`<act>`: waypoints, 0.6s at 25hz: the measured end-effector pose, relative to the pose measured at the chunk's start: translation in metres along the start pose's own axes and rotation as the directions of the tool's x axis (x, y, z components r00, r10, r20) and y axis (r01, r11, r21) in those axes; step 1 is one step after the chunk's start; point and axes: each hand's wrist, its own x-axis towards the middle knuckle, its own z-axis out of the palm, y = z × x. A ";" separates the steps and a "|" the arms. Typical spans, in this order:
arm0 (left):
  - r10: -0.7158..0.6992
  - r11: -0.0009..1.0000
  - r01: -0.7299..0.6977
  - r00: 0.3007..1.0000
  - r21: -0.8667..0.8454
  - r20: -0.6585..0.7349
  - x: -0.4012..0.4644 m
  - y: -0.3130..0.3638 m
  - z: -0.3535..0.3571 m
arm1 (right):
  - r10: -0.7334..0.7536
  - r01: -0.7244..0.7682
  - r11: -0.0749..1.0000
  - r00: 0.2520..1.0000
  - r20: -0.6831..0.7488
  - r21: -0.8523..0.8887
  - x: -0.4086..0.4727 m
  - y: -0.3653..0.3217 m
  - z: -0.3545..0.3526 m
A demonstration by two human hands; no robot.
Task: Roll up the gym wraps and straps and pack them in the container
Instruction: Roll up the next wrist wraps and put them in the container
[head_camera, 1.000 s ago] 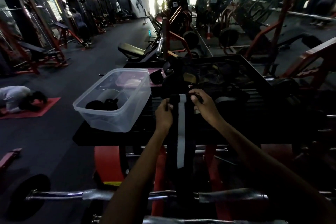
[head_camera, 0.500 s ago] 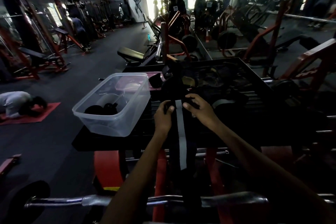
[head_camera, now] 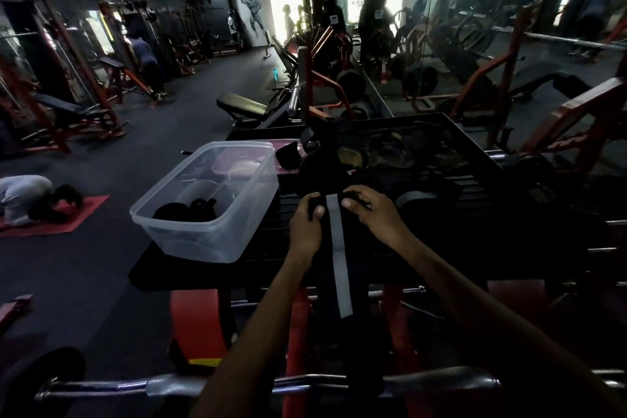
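A black gym wrap with a grey stripe (head_camera: 339, 268) hangs down from a dark table (head_camera: 475, 248) toward me. My left hand (head_camera: 305, 226) pinches the wrap's top end on its left side. My right hand (head_camera: 368, 210) grips the same end on its right side, fingers curled over it. Left of my hands stands a clear plastic container (head_camera: 210, 204) holding a few dark rolled items (head_camera: 186, 212). More dark wraps and straps (head_camera: 390, 156) lie heaped on the table behind my hands, hard to make out in the dim light.
A pink lid (head_camera: 237, 163) lies behind the container. A barbell (head_camera: 203, 387) runs across the bottom of the view over a red frame. A person kneels on a red mat (head_camera: 54, 220) at the left. Gym machines and benches fill the room beyond.
The hanging part of the wrap has grown shorter while both hands stay at its top end. The view has shifted slightly.
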 end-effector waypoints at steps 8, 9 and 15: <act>-0.042 0.997 0.042 0.999 -0.062 0.001 -0.001 0.002 0.001 | 0.054 -0.055 0.998 0.998 -0.011 -0.011 -0.001 -0.003 0.000; -0.045 0.996 0.046 0.999 -0.071 0.018 -0.002 0.002 0.001 | 0.039 -0.039 0.999 0.999 -0.013 -0.030 -0.001 -0.002 -0.001; -0.093 0.992 0.093 0.996 -0.090 0.011 0.002 -0.005 0.002 | -0.013 0.013 1.000 1.000 0.014 -0.012 -0.004 -0.004 0.001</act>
